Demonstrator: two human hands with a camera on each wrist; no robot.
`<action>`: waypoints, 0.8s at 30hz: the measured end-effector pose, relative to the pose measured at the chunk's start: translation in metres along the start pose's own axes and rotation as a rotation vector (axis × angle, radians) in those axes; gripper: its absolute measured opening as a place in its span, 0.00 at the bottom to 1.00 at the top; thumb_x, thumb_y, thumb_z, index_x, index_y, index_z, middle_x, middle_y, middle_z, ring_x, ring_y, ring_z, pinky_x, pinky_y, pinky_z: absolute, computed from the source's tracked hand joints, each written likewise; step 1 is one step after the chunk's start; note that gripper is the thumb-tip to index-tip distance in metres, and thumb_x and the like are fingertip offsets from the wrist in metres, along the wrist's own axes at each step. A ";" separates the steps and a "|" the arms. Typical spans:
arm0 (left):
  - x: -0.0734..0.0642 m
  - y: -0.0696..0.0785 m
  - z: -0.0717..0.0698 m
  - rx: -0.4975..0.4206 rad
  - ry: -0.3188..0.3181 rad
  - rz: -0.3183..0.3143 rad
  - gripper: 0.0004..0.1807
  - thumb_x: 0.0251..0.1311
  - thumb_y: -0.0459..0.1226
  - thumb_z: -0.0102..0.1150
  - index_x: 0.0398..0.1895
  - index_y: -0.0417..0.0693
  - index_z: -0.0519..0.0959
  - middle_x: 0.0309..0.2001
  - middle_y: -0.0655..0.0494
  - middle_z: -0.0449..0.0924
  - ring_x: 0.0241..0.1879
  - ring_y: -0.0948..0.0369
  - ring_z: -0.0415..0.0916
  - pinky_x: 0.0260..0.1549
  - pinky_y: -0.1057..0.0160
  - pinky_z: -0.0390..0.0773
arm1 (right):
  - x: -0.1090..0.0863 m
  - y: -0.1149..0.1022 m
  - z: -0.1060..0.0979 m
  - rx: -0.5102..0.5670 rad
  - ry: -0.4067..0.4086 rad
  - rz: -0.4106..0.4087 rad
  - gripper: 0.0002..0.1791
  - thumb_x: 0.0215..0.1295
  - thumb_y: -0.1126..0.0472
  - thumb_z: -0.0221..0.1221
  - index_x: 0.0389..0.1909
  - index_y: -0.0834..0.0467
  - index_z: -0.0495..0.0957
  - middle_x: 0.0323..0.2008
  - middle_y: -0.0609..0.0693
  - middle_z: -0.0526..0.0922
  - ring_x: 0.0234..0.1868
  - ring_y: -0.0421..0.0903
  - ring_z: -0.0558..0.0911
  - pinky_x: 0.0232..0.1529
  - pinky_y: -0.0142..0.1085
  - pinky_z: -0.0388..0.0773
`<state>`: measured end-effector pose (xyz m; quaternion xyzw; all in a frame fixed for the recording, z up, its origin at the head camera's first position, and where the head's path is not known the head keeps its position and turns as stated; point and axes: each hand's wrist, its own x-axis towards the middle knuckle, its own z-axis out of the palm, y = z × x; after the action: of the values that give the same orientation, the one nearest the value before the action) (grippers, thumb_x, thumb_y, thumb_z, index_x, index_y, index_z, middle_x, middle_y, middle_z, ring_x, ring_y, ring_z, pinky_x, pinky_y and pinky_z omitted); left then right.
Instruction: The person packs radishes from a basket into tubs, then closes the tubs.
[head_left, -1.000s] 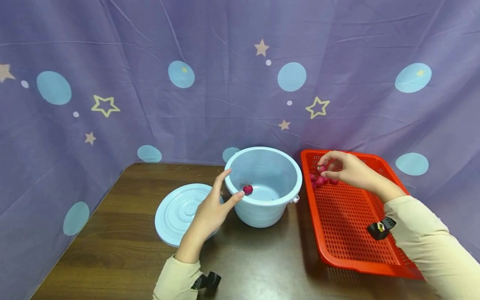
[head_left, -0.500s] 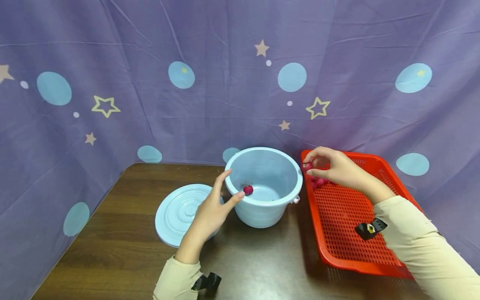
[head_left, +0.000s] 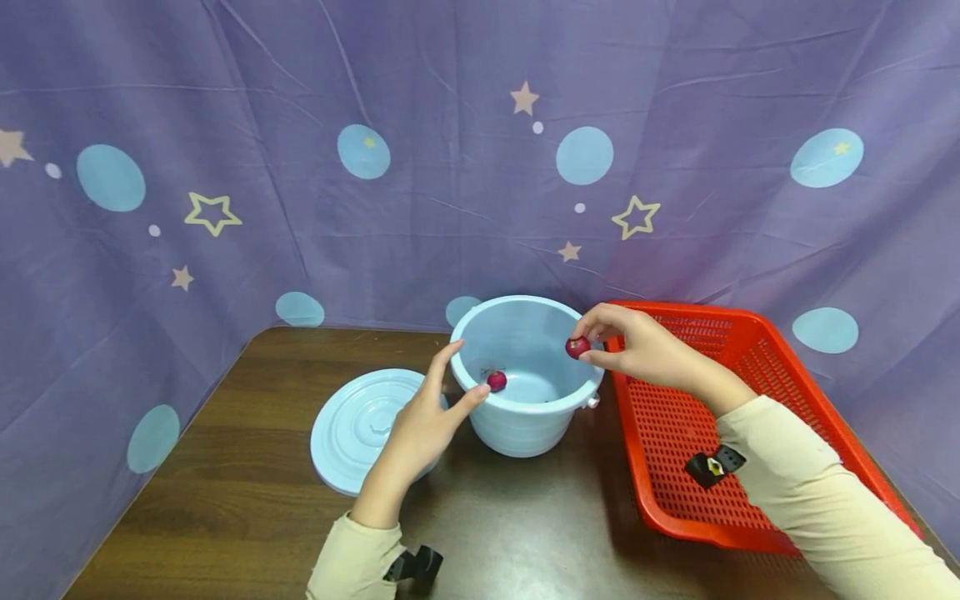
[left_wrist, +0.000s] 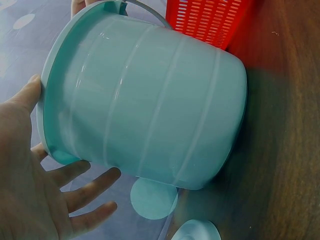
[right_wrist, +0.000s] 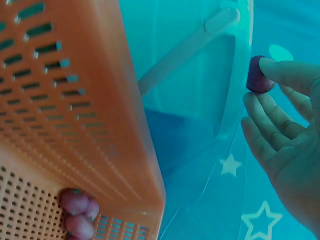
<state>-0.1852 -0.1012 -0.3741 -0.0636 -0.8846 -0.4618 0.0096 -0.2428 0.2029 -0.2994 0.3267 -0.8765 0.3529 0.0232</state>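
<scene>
My right hand [head_left: 637,346] pinches a round red radish [head_left: 577,347] between thumb and fingers, over the right rim of the light-blue bucket [head_left: 521,433]. In the right wrist view this held radish [right_wrist: 260,75] shows just past the rim. A second radish [head_left: 497,382] with thin stalks lies inside the bucket. My left hand [head_left: 416,425] touches the bucket's left rim, thumb and index finger spread along it, the other fingers fairly straight beside the wall. Several radishes [right_wrist: 79,226] sit in a corner of the red basket [head_left: 637,467], hidden behind my right hand in the head view.
A light-blue lid [head_left: 348,450] lies on the wooden table [head_left: 225,492] left of the bucket, partly behind my left hand. The perforated basket stands close to the bucket's right side. A purple patterned curtain [head_left: 420,192] hangs behind the table.
My right hand has lifted the radish from the basket and carried it left to the bucket's rim. The left hand stays in place, and so does the bucket.
</scene>
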 end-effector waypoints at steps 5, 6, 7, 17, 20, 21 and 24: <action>0.000 0.000 0.000 0.001 0.002 -0.002 0.44 0.56 0.74 0.49 0.75 0.84 0.48 0.60 0.49 0.75 0.55 0.43 0.75 0.49 0.36 0.71 | 0.002 -0.008 0.009 0.012 -0.041 -0.017 0.15 0.57 0.68 0.71 0.44 0.54 0.81 0.40 0.43 0.82 0.44 0.49 0.80 0.49 0.47 0.77; 0.000 0.000 0.000 0.002 0.003 -0.002 0.44 0.56 0.74 0.49 0.75 0.84 0.48 0.60 0.49 0.75 0.55 0.43 0.75 0.49 0.36 0.71 | 0.003 -0.009 0.011 0.015 -0.048 -0.020 0.15 0.57 0.68 0.71 0.44 0.53 0.81 0.40 0.43 0.82 0.44 0.48 0.80 0.49 0.47 0.77; 0.000 0.000 0.000 0.002 0.004 -0.002 0.44 0.56 0.74 0.49 0.75 0.84 0.48 0.60 0.49 0.75 0.55 0.43 0.75 0.49 0.36 0.71 | 0.003 -0.010 0.012 0.013 -0.055 -0.025 0.15 0.57 0.67 0.71 0.44 0.53 0.81 0.40 0.42 0.82 0.44 0.46 0.80 0.49 0.46 0.77; 0.000 0.000 0.001 0.001 0.006 0.003 0.42 0.60 0.70 0.52 0.75 0.83 0.49 0.60 0.49 0.75 0.54 0.44 0.75 0.48 0.37 0.72 | 0.004 -0.011 0.023 -0.010 -0.085 -0.046 0.14 0.56 0.67 0.71 0.42 0.52 0.81 0.39 0.39 0.82 0.42 0.41 0.80 0.48 0.39 0.76; 0.000 0.000 0.001 -0.002 0.006 0.003 0.40 0.62 0.65 0.54 0.75 0.83 0.49 0.60 0.49 0.75 0.54 0.45 0.75 0.48 0.37 0.72 | 0.004 -0.011 0.024 -0.022 -0.090 -0.042 0.14 0.56 0.67 0.71 0.42 0.52 0.81 0.39 0.39 0.82 0.42 0.40 0.79 0.48 0.39 0.76; 0.000 0.000 0.001 -0.003 0.006 0.005 0.40 0.63 0.65 0.54 0.75 0.83 0.49 0.60 0.48 0.75 0.54 0.45 0.75 0.48 0.37 0.72 | 0.004 -0.011 0.024 -0.025 -0.091 -0.040 0.14 0.56 0.66 0.71 0.42 0.52 0.81 0.38 0.39 0.81 0.42 0.40 0.79 0.48 0.39 0.76; 0.000 -0.001 0.001 0.000 0.007 0.005 0.41 0.61 0.68 0.53 0.75 0.83 0.49 0.61 0.48 0.74 0.55 0.44 0.75 0.48 0.37 0.72 | 0.004 -0.009 0.025 -0.027 -0.091 -0.043 0.14 0.57 0.67 0.71 0.42 0.52 0.81 0.38 0.39 0.81 0.42 0.40 0.79 0.48 0.39 0.76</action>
<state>-0.1854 -0.1010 -0.3749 -0.0640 -0.8843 -0.4622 0.0138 -0.2357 0.1800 -0.3114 0.3609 -0.8741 0.3251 -0.0048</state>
